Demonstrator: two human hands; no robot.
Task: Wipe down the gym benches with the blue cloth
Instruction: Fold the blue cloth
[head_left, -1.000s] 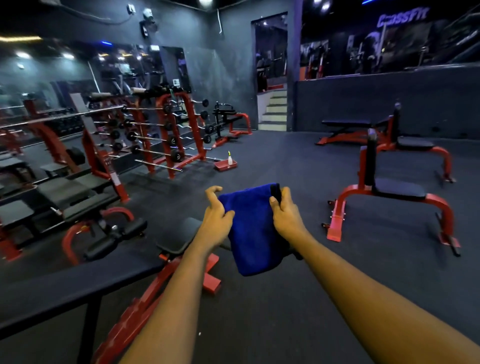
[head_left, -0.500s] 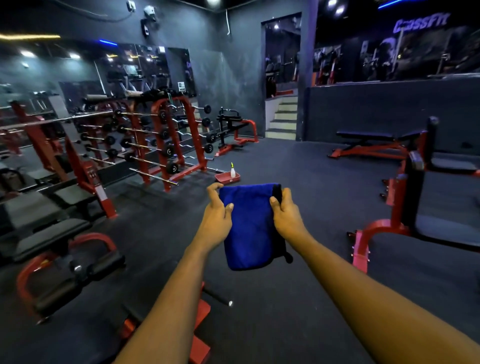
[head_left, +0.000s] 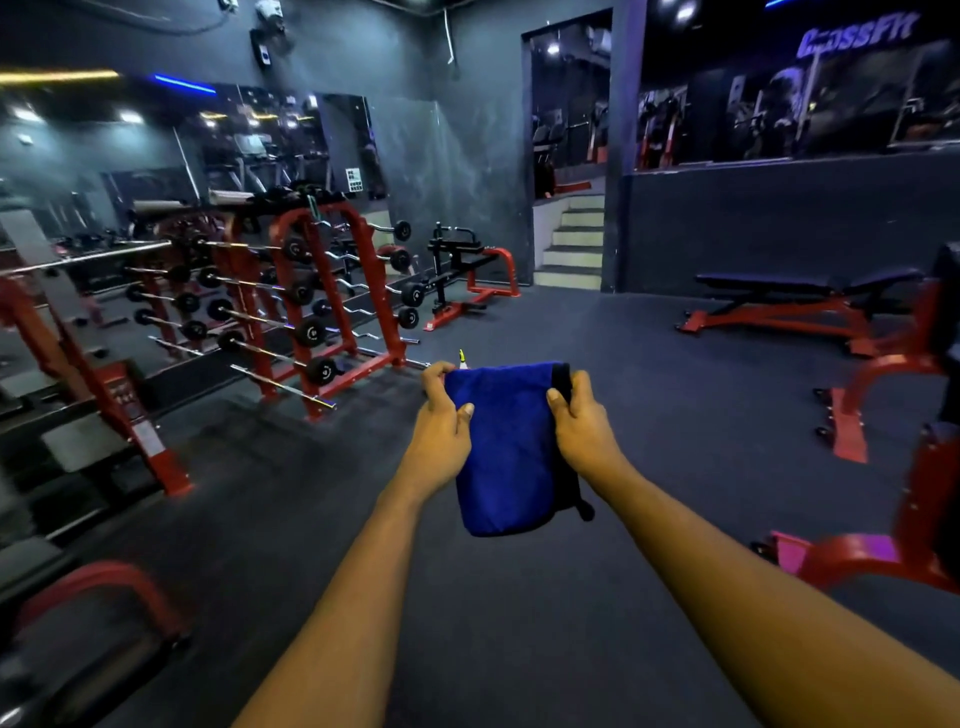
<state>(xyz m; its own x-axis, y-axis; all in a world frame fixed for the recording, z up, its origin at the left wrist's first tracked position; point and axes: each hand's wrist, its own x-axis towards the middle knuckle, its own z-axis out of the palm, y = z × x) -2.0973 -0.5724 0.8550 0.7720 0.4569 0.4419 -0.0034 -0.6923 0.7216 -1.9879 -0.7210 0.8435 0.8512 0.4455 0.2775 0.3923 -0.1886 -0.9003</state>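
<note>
Both hands (head_left: 511, 421) grip blue cloth (head_left: 506, 452) top corners — hangs w/ benches (head_left: 795, 283) behind.

You can read one sign here: glowing pale-blue letters spelling "CrossFit" (head_left: 857, 35), the first letters blurred, set high on the dark wall up and to the right of the stairs (head_left: 571, 244). Left of the stairs, a small white sheet (head_left: 354, 180) with dark squares hangs beside the mirror, too small for you to read. Far left of the stairs and lower, a pale label (head_left: 147, 435) on a red rack upright (head_left: 64, 353) carries print too blurred to make out.
</note>
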